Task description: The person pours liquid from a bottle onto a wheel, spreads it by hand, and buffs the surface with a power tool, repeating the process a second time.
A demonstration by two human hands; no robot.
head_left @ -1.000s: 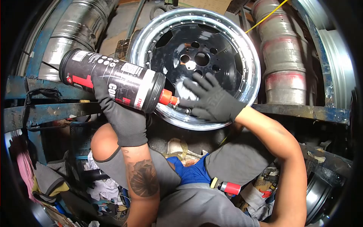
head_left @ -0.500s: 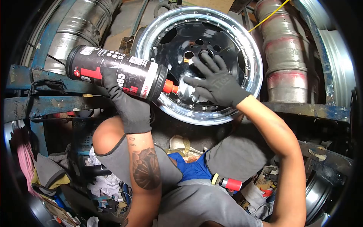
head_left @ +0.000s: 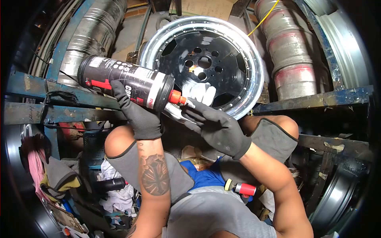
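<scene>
Bottle (head_left: 126, 84) lies tipped sideways in left hand (head_left: 137, 113), fingers wrapped round it, nozzle at right hand (head_left: 216, 127), which is spread flat before wheel (head_left: 206, 63). Best squeeze gently, nozzle over glove.

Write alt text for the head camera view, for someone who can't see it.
A person's gloved left hand tips a black bottle sideways, its orange nozzle at the fingertips of the gloved right hand, just in front of a black wheel with a polished chrome lip. White smears mark the wheel's face, and a small red tool lies in the lap.
</scene>
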